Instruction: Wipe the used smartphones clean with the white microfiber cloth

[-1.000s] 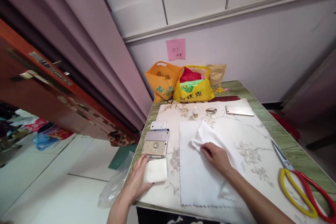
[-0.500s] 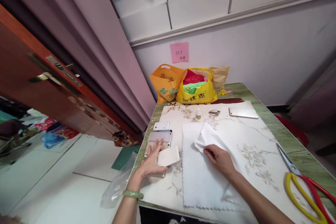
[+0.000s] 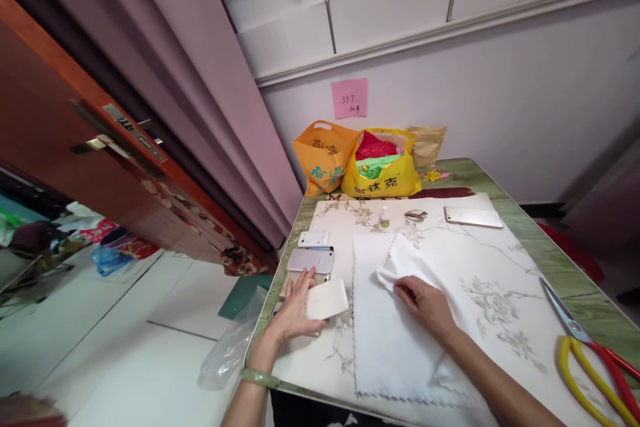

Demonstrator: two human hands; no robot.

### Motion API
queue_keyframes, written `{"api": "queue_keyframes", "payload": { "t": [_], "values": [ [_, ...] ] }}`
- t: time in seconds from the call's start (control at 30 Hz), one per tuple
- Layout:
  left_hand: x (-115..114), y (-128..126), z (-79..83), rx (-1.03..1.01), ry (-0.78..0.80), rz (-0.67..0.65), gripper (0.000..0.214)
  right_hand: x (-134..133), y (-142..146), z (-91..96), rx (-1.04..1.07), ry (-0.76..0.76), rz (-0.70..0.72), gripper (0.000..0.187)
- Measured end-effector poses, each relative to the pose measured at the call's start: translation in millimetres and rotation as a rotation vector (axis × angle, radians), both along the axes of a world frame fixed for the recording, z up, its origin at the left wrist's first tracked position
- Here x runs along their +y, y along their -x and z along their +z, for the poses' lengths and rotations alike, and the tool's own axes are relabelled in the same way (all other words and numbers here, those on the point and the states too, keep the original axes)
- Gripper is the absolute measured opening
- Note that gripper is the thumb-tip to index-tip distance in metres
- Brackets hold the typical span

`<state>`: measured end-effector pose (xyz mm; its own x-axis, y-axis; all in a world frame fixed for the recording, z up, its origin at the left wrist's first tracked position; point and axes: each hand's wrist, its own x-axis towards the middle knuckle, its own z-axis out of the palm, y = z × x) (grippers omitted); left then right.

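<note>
A flat white rounded-square piece of unclear material [image 3: 327, 299] sits in the crook of the left hand [image 3: 296, 310], over the near end of a row of phones on the surface's left side; the hand seems to grip it between thumb and index finger, the other fingers spread over a gold phone [image 3: 324, 276]. A second ago the piece lay flat on the surface below that phone; now it is tilted and slightly farther right, so it is no longer lined up with the row. The right hand [image 3: 424, 303] is closed in a pinch on a white cloth with scalloped edges [image 3: 380, 340], one corner folded back, much as before. Beyond the gold phone lie a lilac-grey phone [image 3: 309, 259] and a small white phone [image 3: 314, 238]. A cream flower-printed cover [image 3: 343, 217] lies beneath, on a green wood-grained surface [image 3: 470, 175], along with a small white bottle [image 3: 385, 217] and a pale gold phone [image 3: 473, 217]. The left hand hides most of the gold phone; a dark edge beside the palm cannot be made out, nor can what lies under it. The right forearm covers part of the cloth, and the yellow-and-red-handled steel scissors [image 3: 574, 328] are cut off by the frame.
</note>
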<state>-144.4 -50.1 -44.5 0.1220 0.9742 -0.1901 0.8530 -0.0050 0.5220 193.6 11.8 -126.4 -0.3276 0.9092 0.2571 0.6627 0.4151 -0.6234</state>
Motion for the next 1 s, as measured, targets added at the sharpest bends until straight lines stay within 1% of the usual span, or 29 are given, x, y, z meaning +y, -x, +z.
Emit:
{"api": "queue_keyframes", "payload": {
  "t": [0.07,0.17,0.23,0.3,0.37,0.47,0.53,0.6,0.67,0.7,0.73,0.8,0.83,0.9,0.93,1.0],
  "values": [
    [4.7,-1.3,0.6,-0.015,0.009,0.008,0.08,-0.1,-0.1,0.0,-0.002,0.01,0.002,0.028],
    [6.5,-4.7,3.8,-0.001,0.009,0.001,0.062,-0.4,-0.9,1.2,-0.006,0.024,0.009,0.029],
    [3.3,-7.8,8.5,0.031,-0.023,0.004,0.052,-1.1,-1.2,1.8,-0.004,0.015,0.007,0.03],
    [-2.5,-11.6,15.6,0.042,-0.062,0.021,0.051,-2.4,-0.9,2.0,0.011,-0.01,-0.005,0.031],
    [-8.9,-16.5,24.0,-0.002,-0.092,0.054,0.053,-4.3,0.5,1.8,0.018,-0.062,-0.034,0.032],
    [-15.0,-27.5,32.3,-0.186,-0.119,0.114,0.057,-6.3,4.1,2.8,-0.056,-0.175,-0.097,0.034],
    [-14.8,-38.6,31.9,-0.378,-0.109,0.124,0.062,-5.1,5.6,5.0,-0.143,-0.214,-0.122,0.035],
    [-11.4,-52.7,27.7,-0.581,-0.07,0.11,0.065,-0.3,3.4,8.9,-0.221,-0.193,-0.117,0.029],
    [-5.8,-68.7,23.0,-0.7,-0.036,0.103,0.065,8.2,-4.9,14.0,-0.284,-0.148,-0.134,0.025],
    [-2.5,-76.7,21.5,-0.697,-0.032,0.105,0.064,13.4,-11.5,16.8,-0.313,-0.135,-0.165,0.025],
    [1.0,-84.5,20.9,-0.646,-0.037,0.11,0.063,19.0,-19.4,19.8,-0.341,-0.131,-0.211,0.026],
    [8.4,-98.2,22.1,-0.465,-0.069,0.102,0.063,29.1,-37.0,26.1,-0.398,-0.132,-0.28,0.027],
    [12.4,-103.8,23.7,-0.363,-0.093,0.08,0.064,32.9,-45.3,29.7,-0.423,-0.131,-0.272,0.026],
    [20.7,-112.7,27.9,-0.174,-0.149,-0.008,0.065,35.7,-57.5,38.4,-0.425,-0.133,-0.211,0.022],
    [24.9,-116.1,30.5,-0.091,-0.175,-0.064,0.065,34.5,-60.6,43.9,-0.391,-0.145,-0.184,0.02],
    [33.1,-121.5,36.5,0.052,-0.21,-0.165,0.061,27.1,-60.3,57.0,-0.253,-0.191,-0.149,0.027]
  ]
}}
